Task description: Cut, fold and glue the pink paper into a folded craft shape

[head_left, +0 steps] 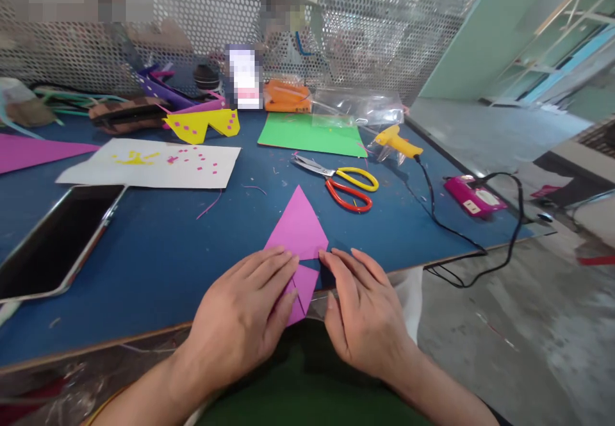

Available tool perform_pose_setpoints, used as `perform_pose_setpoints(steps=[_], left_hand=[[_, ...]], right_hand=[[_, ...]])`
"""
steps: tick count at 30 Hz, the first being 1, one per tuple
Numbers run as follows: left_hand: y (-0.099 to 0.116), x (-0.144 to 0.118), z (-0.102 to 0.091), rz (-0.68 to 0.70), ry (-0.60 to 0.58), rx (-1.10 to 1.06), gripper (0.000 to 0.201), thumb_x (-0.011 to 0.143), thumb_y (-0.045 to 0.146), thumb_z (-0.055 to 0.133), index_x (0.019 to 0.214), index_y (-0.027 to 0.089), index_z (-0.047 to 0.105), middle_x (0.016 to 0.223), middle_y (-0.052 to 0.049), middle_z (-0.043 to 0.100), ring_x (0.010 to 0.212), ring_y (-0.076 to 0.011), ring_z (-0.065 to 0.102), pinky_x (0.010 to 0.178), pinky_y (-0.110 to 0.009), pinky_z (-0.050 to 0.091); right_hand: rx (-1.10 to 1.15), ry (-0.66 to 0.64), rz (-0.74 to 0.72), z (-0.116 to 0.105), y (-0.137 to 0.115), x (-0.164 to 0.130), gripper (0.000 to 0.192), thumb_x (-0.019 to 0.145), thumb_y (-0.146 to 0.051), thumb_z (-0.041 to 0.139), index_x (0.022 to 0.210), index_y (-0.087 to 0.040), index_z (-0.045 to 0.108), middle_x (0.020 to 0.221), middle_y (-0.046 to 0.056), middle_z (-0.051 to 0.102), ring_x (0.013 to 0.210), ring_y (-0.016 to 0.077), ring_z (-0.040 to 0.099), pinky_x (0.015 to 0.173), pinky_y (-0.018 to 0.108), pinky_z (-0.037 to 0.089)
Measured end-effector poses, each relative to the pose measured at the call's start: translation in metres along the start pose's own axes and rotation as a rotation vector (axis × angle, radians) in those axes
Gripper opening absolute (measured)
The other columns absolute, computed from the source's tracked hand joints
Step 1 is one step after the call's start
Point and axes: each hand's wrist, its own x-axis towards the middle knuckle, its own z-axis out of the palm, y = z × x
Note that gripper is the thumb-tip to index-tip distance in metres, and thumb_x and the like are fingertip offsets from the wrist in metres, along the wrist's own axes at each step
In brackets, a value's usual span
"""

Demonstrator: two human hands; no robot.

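A folded sheet of pink paper (298, 224) lies at the table's front edge, its pointed end facing away from me. Its lower folded flap (305, 285) hangs toward my body. My left hand (243, 301) holds the paper down from the left, fingers close together and thumb on the lower flap. At the right corner of the sheet, the index fingertip of my right hand (368, 307) touches the edge; its thumb is apart, with nothing visible between. Scissors (331, 173) with one yellow and one red handle lie beyond the paper, blades partly apart.
A phone (62, 240) lies at left, near a white sheet (192, 179) with pink bits. Behind are a yellow paper mask (204, 125), green sheets (307, 134) and an orange pack (287, 96). A yellow glue gun (396, 141) has a cord to a magenta power block (473, 195).
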Motion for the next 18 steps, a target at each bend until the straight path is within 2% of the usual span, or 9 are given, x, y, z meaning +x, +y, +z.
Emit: perform_pose_setpoints(steps=[7, 12, 14, 18], left_hand=[[0.004, -0.002, -0.007, 0.058, -0.058, 0.097, 0.035, 0.095, 0.014, 0.046, 0.121, 0.004, 0.066, 0.121, -0.015, 0.072, 0.113, -0.0298, 0.067, 0.093, -0.048, 0.059], [0.008, -0.002, -0.006, 0.059, -0.049, 0.094, 0.035, 0.094, 0.012, 0.047, 0.12, 0.003, 0.066, 0.121, -0.015, 0.072, 0.113, -0.031, 0.067, 0.092, -0.05, 0.06], [0.008, -0.002, -0.005, 0.052, -0.047, 0.091, 0.034, 0.093, 0.012, 0.047, 0.12, 0.003, 0.067, 0.122, -0.014, 0.072, 0.113, -0.0313, 0.067, 0.091, -0.05, 0.06], [0.007, -0.002, -0.004, 0.066, -0.039, 0.115, 0.033, 0.093, 0.011, 0.048, 0.118, 0.002, 0.067, 0.121, -0.014, 0.072, 0.112, -0.0325, 0.068, 0.09, -0.051, 0.06]], right_hand=[[0.113, -0.021, 0.01, -0.001, 0.012, -0.009, 0.046, 0.091, -0.01, 0.043, 0.135, -0.001, 0.05, 0.125, 0.015, 0.069, 0.119, 0.0266, 0.062, 0.106, 0.05, 0.045], [0.167, 0.094, 0.112, -0.01, 0.02, -0.02, 0.044, 0.09, -0.005, 0.042, 0.132, -0.005, 0.053, 0.123, 0.014, 0.069, 0.121, 0.0228, 0.06, 0.105, 0.046, 0.045], [0.158, 0.102, 0.079, -0.012, 0.017, -0.019, 0.044, 0.089, -0.006, 0.043, 0.133, -0.004, 0.053, 0.123, 0.015, 0.07, 0.123, 0.0243, 0.059, 0.105, 0.047, 0.044], [0.131, 0.036, -0.047, -0.009, 0.006, -0.005, 0.043, 0.091, -0.013, 0.046, 0.131, -0.001, 0.054, 0.124, 0.015, 0.071, 0.123, 0.0282, 0.06, 0.107, 0.049, 0.043]])
